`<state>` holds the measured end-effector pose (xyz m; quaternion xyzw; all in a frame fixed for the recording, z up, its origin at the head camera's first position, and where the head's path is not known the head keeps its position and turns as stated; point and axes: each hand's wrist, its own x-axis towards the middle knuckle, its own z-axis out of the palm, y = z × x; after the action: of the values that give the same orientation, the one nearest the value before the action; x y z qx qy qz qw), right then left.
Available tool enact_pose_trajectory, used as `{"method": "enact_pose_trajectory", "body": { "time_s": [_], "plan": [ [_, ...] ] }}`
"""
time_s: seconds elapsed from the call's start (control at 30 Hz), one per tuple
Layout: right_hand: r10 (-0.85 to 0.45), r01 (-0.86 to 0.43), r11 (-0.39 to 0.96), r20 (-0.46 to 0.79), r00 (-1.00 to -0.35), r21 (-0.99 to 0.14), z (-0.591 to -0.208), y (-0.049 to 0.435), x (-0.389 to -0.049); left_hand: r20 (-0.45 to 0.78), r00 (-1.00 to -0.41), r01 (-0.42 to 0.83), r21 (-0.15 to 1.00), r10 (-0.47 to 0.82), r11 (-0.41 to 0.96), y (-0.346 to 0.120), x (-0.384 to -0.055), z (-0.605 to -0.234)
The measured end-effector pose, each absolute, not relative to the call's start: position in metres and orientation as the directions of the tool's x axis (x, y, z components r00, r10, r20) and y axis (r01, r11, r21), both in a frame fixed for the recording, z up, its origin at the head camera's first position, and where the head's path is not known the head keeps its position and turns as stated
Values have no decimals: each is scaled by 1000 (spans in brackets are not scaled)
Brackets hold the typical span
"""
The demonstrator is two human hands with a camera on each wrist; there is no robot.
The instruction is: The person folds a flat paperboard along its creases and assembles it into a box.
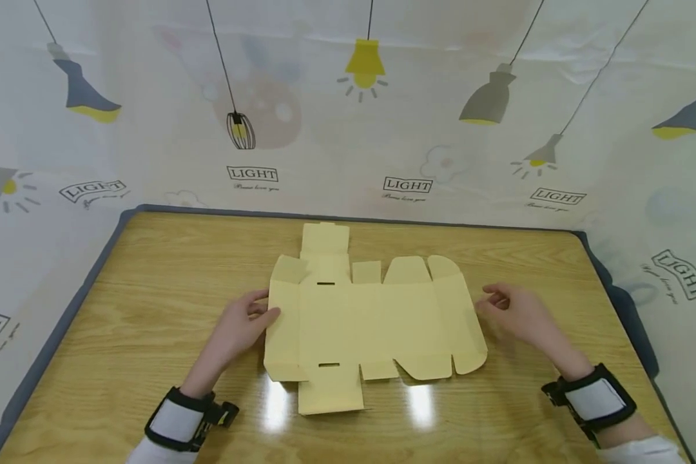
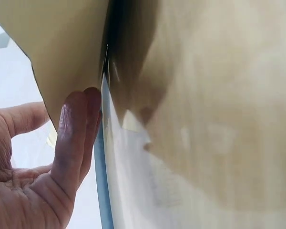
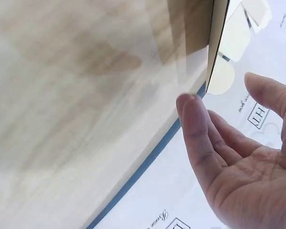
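A flat, unfolded cardboard box (image 1: 377,316), pale yellow with creases, slots and several flaps, lies across the middle of the table. My left hand (image 1: 246,325) pinches its left edge, thumb on top and fingers underneath. In the left wrist view the underside of the cardboard (image 2: 62,43) rises in front of the left hand (image 2: 43,167), whose thumb is partly hidden behind it. Just beside the right edge is my right hand (image 1: 516,312), fingers loosely bent. The right wrist view shows the right hand (image 3: 243,162) with thumb and fingers apart, nothing between them, fingertips close to the cardboard's edge (image 3: 217,47).
The wood-grain table (image 1: 168,277) has a dark blue-grey border (image 1: 301,216) along its back and sides. Behind it hangs a pale curtain (image 1: 325,154) printed with lamps. A black strap (image 1: 180,419) with a small camera is on each wrist.
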<state>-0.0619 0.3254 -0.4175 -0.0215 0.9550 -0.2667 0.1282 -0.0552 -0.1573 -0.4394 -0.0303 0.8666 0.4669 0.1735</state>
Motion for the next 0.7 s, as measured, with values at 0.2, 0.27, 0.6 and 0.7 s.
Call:
{"method": "enact_pose_trajectory", "body": {
  "time_s": [0.2,0.27,0.6,0.7],
  "plan": [
    [-157,23,844,-288,-944,-536,-419,314,-111,-410,-893,-290,840,185,459,-162,-22,-439],
    [-169,16,840,-290,-942,-543,-422,310,-122,-417,-886,-296,845,203,445,-162,-16,-438],
    [-187,-35,806,-198,-962,-590,-436,309,-123,-365,-911,-265,875,193,405,-158,-24,-435],
    [-164,-12,799,-198,-966,-602,-438,316,-106,-323,-937,-246,882,136,402,-155,-39,-433]
  ]
}}
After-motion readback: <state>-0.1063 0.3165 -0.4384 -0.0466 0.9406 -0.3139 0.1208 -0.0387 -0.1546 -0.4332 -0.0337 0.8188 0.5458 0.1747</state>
